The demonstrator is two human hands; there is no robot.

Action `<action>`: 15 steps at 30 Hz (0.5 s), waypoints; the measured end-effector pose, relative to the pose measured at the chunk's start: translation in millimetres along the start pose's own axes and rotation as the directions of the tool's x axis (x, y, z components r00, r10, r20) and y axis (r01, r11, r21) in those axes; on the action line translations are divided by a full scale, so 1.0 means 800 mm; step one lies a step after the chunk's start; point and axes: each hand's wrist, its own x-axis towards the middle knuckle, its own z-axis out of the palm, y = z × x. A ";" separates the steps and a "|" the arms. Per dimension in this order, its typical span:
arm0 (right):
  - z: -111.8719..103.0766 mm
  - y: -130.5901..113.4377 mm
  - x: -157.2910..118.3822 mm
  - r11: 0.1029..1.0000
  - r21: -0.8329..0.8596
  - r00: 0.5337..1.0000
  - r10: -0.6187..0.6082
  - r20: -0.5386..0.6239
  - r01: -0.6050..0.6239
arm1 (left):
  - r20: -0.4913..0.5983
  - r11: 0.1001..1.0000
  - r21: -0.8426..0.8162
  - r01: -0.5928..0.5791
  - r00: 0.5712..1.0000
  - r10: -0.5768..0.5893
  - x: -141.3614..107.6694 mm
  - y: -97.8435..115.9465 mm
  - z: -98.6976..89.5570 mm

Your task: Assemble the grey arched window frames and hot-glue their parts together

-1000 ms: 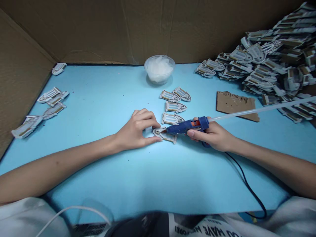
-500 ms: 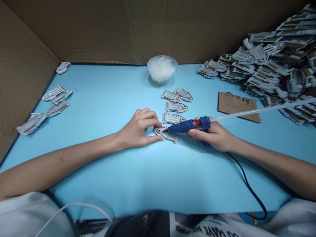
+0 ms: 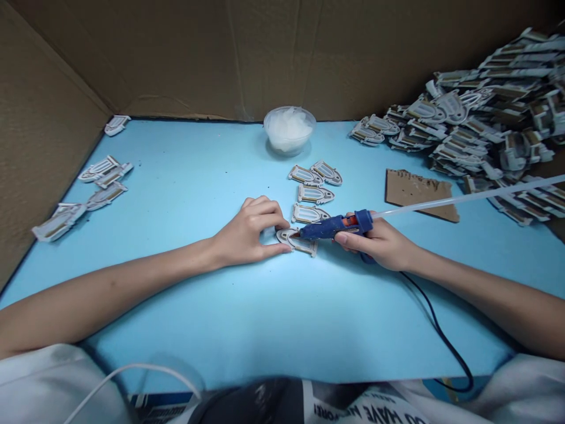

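My right hand is closed around a blue hot glue gun, with a long clear glue stick running out of its back. The gun's nozzle touches or hovers just over a small arch-shaped white and brown piece lying on the table; which of the two I cannot tell. Thumb and fingers of my left hand pinch that piece by its rounded end. Just beyond it, several similar arch-shaped pieces lie in a short column.
A clear bowl of white fluffy material stands at the back. At right are a torn cardboard scrap and a large heap of similar pieces. More pieces lie along the left edge. Cardboard walls enclose the blue table. A black cord trails from the gun.
The view has shifted slightly, so the background sits a little lower. Both hands, the glue gun and the held piece stay in nearly the same place.
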 end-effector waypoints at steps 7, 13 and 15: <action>0.001 0.002 0.000 0.998 -0.004 0.998 0.056 0.023 -0.056 | 0.004 1.000 0.002 0.000 1.000 0.000 0.000 -0.002 0.001; 0.001 0.004 -0.001 0.998 -0.014 0.998 0.056 0.009 -0.055 | 0.014 1.000 0.008 0.013 1.000 -0.014 0.000 0.001 0.000; 0.001 0.003 -0.001 0.999 -0.010 0.999 0.040 0.009 -0.040 | 0.026 1.000 0.010 0.026 0.999 -0.026 0.000 0.001 0.000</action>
